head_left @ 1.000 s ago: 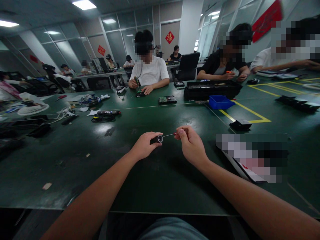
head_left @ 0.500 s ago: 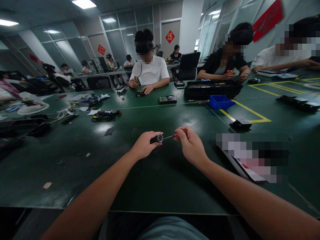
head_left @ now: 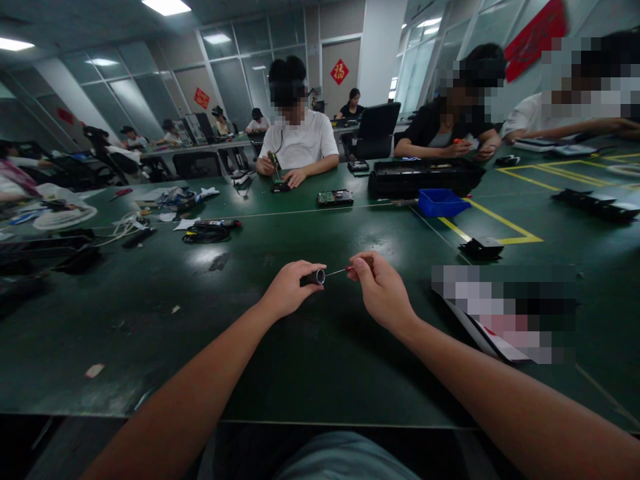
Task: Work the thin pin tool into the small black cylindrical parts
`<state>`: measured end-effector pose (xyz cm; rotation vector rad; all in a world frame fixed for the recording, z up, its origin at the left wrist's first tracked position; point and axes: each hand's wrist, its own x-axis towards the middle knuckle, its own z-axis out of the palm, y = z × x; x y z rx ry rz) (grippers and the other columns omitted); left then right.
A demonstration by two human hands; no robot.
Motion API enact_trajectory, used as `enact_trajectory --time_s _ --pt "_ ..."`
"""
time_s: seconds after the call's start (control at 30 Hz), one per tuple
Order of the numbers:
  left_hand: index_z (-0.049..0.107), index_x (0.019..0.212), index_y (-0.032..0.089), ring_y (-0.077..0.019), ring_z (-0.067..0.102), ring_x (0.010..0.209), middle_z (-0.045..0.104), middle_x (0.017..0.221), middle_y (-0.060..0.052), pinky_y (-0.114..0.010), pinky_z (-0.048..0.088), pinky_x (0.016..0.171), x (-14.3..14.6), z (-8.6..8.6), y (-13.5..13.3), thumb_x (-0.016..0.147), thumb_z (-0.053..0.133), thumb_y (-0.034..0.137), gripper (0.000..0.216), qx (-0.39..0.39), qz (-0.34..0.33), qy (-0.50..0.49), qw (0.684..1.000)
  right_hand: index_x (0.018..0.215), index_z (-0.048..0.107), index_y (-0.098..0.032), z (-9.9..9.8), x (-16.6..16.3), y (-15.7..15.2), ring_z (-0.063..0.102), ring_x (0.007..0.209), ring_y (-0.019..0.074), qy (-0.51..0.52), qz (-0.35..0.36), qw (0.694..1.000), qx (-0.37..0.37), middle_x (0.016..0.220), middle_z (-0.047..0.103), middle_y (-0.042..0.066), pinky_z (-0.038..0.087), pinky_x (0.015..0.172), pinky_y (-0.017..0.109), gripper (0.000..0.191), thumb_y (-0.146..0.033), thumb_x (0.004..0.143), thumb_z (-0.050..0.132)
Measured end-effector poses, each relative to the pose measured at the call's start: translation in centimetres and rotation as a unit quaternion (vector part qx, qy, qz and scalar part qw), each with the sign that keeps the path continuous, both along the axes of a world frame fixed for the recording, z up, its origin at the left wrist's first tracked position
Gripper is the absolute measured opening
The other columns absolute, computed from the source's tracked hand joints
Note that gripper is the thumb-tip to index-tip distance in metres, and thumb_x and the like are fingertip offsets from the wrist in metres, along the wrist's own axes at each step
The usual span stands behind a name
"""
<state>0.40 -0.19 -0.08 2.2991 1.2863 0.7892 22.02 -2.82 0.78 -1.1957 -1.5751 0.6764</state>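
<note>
My left hand (head_left: 289, 291) is closed around a small black cylinder (head_left: 315, 277) with a silvery rim at its right end. My right hand (head_left: 383, 292) pinches a thin screwdriver (head_left: 345, 270) with a red handle. Its metal shaft points left and the tip sits at the open end of the cylinder. Both hands hover just above the dark green table (head_left: 300, 360), near its middle in front of me.
A blurred flat item (head_left: 500, 313) lies right of my hands. Farther off are a blue bin (head_left: 441, 203), black trays (head_left: 425, 177), a small black part (head_left: 481, 249), a circuit board (head_left: 335, 198) and a coiled cable (head_left: 206, 232). Several other people work across the table.
Both hands and the two tools stay almost where they were; the cylinder and screwdriver tip rose very slightly.
</note>
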Motion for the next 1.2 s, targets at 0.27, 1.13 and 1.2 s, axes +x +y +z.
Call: enact_trajectory --time_s 0.27,1.13,1.2 --pt "0.066 0.126 0.026 -0.0233 0.060 0.108 0.067 0.114 -0.005 -0.041 0.045 0.098 -0.1 -0.1 0.0 0.084 0.073 0.025 0.042 -0.010 0.010 0.007 1.000 0.099 0.058 -0.022 0.4 0.2 -0.2 0.066 0.081 0.0202 0.010 -0.026 0.999 0.042 0.084 0.068 0.004 0.048 0.075 0.035 0.024 -0.042 0.101 0.043" --pt "0.062 0.127 0.024 -0.0234 0.061 0.112 0.066 0.123 -0.007 -0.041 0.045 0.103 -0.2 -0.6 0.4 0.083 0.072 0.026 0.045 -0.058 0.071 -0.117 0.989 0.096 0.057 -0.022 1.1 0.7 0.0 0.067 0.080 0.0222 -0.056 -0.052 0.997 0.030 0.084 0.069 0.005 0.046 0.072 0.034 0.021 -0.037 0.100 0.043" --pt "0.056 0.132 0.023 -0.0216 0.062 0.110 0.064 0.123 -0.008 -0.039 0.046 0.101 -0.4 -0.8 0.8 0.087 0.067 0.028 0.047 -0.074 0.078 -0.189 0.976 0.097 0.057 -0.022 1.1 0.7 -0.1 0.067 0.081 0.0219 -0.055 -0.046 0.997 0.028 0.084 0.069 0.005 0.046 0.072 0.034 0.021 -0.037 0.100 0.043"
